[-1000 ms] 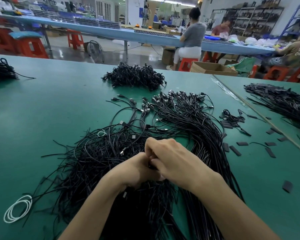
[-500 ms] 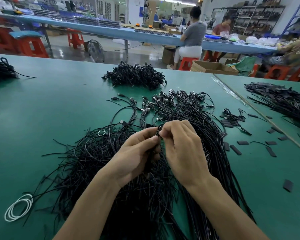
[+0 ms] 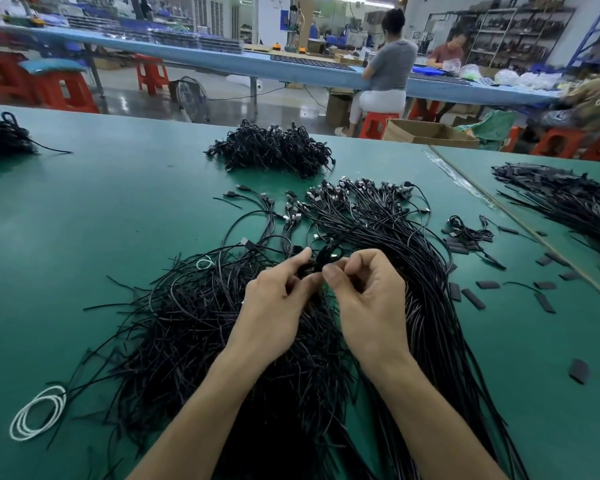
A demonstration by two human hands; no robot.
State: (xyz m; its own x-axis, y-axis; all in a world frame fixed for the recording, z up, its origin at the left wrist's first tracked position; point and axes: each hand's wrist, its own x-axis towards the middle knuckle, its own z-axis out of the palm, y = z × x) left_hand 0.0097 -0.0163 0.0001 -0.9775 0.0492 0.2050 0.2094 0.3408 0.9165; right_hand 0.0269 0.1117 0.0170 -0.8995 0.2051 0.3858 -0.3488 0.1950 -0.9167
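Over green matting (image 3: 118, 216), left hand (image 3: 274, 306) and right hand (image 3: 368, 299) pinched a short black coiled cable (image 3: 324, 258) between them, apparently pointing far.

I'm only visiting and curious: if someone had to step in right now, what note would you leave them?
Left hand: pinches a small coiled black cable above the heap of loose black cables.
Right hand: fingers curled, pinching the same coil.
Done: a pile of coiled bundles lies further back on the green table.
Left: finish this coil, then likely the rest of that heap.
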